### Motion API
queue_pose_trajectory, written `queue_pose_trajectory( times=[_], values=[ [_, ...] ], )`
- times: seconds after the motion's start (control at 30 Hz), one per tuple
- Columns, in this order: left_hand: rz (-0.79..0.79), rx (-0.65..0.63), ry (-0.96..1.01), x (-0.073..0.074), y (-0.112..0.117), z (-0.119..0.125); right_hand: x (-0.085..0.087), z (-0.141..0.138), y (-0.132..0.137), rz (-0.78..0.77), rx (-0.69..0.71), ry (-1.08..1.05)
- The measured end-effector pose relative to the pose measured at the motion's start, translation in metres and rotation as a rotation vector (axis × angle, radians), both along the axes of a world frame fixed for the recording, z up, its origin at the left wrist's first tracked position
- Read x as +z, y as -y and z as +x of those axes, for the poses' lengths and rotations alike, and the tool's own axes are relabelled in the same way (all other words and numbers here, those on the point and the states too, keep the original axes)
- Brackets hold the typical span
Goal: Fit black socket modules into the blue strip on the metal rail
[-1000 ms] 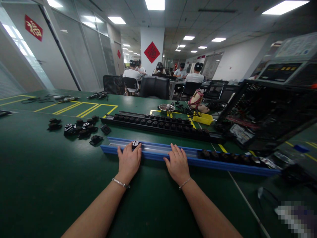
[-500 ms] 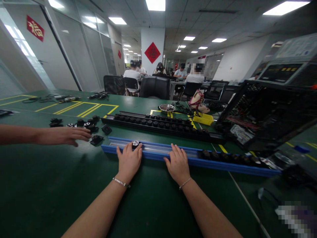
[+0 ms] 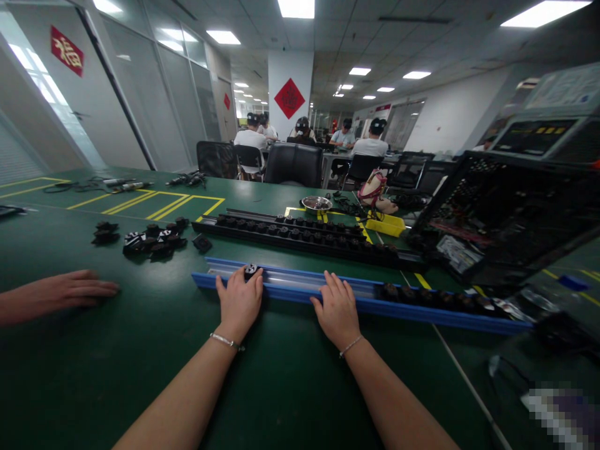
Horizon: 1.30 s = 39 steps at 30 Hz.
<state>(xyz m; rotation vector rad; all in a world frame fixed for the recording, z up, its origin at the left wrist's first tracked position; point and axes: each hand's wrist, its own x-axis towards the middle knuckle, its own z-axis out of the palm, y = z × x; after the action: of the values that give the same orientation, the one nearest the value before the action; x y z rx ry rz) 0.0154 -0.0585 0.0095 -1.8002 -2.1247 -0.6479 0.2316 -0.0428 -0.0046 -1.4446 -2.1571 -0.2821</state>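
Observation:
A long blue rail (image 3: 290, 292) with a pale channel along its middle lies across the table before me. My left hand (image 3: 238, 301) is closed around a small black part with a white pattern (image 3: 252, 270), which sits in the channel near the rail's left end; my fingertips partly hide it. Farther right, my right hand (image 3: 338, 309) grips the rail, fingers laid across it and thumb at the near edge. Several black parts (image 3: 422, 297) sit in a row in the rail's right portion.
A co-worker's hand (image 3: 70, 292) rests at the left. Loose black parts (image 3: 159, 240) lie in a pile beyond it. Black rails filled with parts (image 3: 300, 234) lie behind the blue one. A metal dish (image 3: 316, 204), yellow tray (image 3: 385, 225) and open computer case (image 3: 492, 212) stand farther back.
My left hand and the small part have shifted slightly left along the rail. The co-worker's hand has drawn back left from the loose parts. My right hand stays put.

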Motion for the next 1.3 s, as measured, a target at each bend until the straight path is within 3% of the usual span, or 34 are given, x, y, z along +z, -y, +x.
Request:
queue_pose_trajectory(
  times=[1.3],
  values=[
    [-0.004,0.143,0.022,0.000,-0.007,-0.038,0.000,0.000,-0.001,-0.003,-0.013,0.019]
  ],
)
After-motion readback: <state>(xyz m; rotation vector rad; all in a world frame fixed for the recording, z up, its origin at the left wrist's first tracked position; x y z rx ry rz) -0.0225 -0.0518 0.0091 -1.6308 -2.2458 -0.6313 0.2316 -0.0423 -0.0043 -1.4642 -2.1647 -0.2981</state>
